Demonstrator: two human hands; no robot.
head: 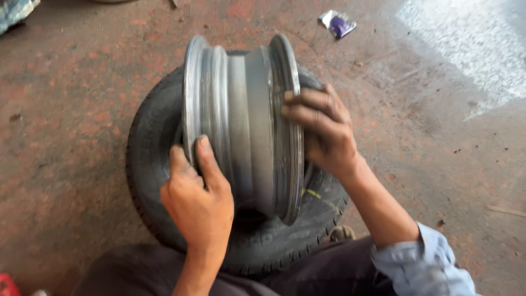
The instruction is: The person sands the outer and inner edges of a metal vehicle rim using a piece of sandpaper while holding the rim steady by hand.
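A grey steel wheel rim (246,120) stands on edge over a black rubber tyre (150,148) that lies flat on the floor. My left hand (198,194) grips the rim's left flange from below, thumb laid along the barrel. My right hand (324,133) clasps the right flange, fingers curled over its edge. The lower part of the rim dips into the tyre's centre hole. The tyre's near side is hidden partly by my arms and lap.
Reddish, stained concrete floor (71,109) spreads all around. A small crumpled purple and white wrapper (337,23) lies at the far right. A pale patch of floor (471,49) sits top right. A red object (6,286) shows at the bottom left corner.
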